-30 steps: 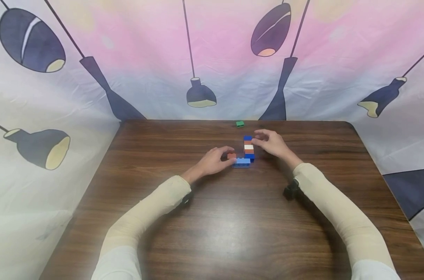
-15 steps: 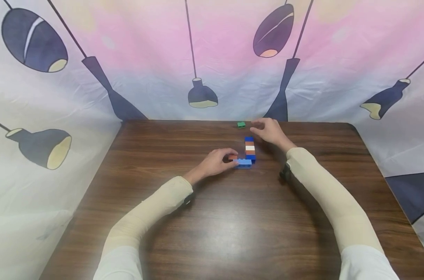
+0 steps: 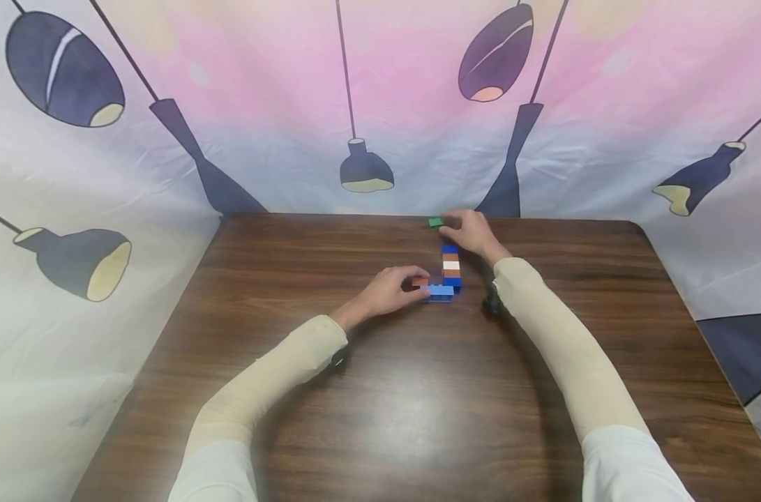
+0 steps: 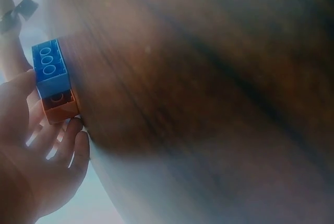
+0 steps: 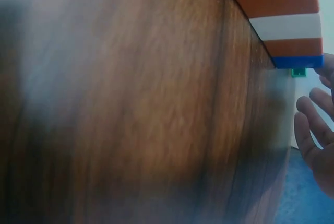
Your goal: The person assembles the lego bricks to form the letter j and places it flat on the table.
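Note:
My left hand grips a small orange brick and the left end of a light blue brick, with the thumb on the near side. In the left wrist view, hollow undersides show on the blue brick and orange brick. Joined to the light blue brick's far side, as far as I can tell, is a striped row of blue, orange and white bricks. Beyond that row my right hand reaches to a green brick, thumb and fingers apart around its right side; contact is unclear.
A brown wood-grain table lies under both arms. Its far edge runs close behind the green brick. A printed cloth with lamp drawings hangs along the back and sides.
My right hand has moved from beside the striped row, away and leftward, to the green brick. The left hand stays at the orange and light blue bricks, barely shifted.

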### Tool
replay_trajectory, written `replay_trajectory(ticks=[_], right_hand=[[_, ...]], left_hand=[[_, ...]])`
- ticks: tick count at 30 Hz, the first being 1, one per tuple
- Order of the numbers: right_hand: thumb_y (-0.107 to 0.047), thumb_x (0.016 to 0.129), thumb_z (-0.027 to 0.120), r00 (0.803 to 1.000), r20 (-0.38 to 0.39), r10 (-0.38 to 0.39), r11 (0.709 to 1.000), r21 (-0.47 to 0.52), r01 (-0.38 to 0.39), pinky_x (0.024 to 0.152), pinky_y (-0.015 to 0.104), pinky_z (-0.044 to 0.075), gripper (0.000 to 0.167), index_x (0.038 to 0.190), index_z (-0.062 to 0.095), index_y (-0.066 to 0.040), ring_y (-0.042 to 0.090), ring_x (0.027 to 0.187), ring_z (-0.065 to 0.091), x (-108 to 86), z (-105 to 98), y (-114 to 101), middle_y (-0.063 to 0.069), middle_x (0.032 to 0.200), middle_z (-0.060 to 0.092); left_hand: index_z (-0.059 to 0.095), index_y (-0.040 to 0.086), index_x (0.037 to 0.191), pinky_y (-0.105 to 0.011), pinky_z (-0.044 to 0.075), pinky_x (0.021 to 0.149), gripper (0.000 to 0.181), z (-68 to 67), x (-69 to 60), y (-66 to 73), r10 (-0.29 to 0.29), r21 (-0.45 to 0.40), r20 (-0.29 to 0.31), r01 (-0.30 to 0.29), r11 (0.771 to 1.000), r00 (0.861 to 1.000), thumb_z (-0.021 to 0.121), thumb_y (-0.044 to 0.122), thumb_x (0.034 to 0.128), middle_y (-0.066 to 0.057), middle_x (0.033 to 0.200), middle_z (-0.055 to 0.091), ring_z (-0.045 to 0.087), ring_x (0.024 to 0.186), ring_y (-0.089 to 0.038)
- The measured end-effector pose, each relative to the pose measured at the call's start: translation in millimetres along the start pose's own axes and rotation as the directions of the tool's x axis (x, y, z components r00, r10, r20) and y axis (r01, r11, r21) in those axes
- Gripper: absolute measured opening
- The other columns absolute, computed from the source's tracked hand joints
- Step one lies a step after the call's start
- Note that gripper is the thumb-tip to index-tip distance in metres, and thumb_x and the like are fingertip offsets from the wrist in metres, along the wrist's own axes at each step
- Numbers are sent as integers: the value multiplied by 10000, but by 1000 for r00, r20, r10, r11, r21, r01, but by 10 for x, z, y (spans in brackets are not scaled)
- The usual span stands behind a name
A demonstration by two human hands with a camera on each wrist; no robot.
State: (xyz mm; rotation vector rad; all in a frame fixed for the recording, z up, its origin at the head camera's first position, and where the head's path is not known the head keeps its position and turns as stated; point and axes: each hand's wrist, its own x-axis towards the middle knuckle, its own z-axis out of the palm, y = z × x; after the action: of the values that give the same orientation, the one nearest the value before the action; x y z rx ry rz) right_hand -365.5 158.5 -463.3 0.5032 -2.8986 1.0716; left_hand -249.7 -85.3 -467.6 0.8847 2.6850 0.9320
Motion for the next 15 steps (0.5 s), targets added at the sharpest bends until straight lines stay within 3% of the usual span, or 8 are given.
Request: replay_trajectory(ticks=[4, 9, 12, 15], right_hand=[[-237, 1006, 666, 1000, -1, -3, 1000, -14, 3, 906, 482, 526, 449, 1417, 603, -66, 297, 1005, 667, 33, 36, -12, 163, 1409, 618], [-239, 1016, 652, 1000, 13, 3, 999, -32, -2, 806, 430, 500, 443, 1427, 600, -83, 241, 661, 540, 64, 56, -34, 162, 1454, 582], [-239, 1021, 647, 999, 29, 15, 999, -42, -14, 915, 461, 509, 431, 1419, 607, -80, 296, 831, 651, 79, 57, -48, 166, 1453, 581], [-216, 1020, 646, 999, 40, 19, 998, -65, -16, 1083, 512, 438, 400, 1387, 631, -58, 347, 1243, 602, 91, 55, -52, 171, 1431, 598]], left_hand=[[641, 159, 1337, -377, 483, 1047, 431, 5, 3, 1, 9, 3, -6, -9, 1000, 1000, 667, 416, 993, -2, 1297, 677, 604, 1233, -166], [644, 161, 1331, -375, 485, 1045, 422, 4, 4, -4, 7, 3, 0, -7, 1000, 1000, 673, 409, 991, -3, 1298, 679, 607, 1227, -164], [644, 161, 1330, -373, 486, 1044, 419, 0, 9, -6, 10, -1, 2, -10, 1000, 1000, 672, 406, 992, -4, 1296, 680, 608, 1228, -164], [646, 163, 1328, -372, 487, 1041, 417, 4, 19, -14, 12, -5, 4, -12, 1000, 1000, 674, 407, 991, -2, 1293, 681, 609, 1224, -163]])
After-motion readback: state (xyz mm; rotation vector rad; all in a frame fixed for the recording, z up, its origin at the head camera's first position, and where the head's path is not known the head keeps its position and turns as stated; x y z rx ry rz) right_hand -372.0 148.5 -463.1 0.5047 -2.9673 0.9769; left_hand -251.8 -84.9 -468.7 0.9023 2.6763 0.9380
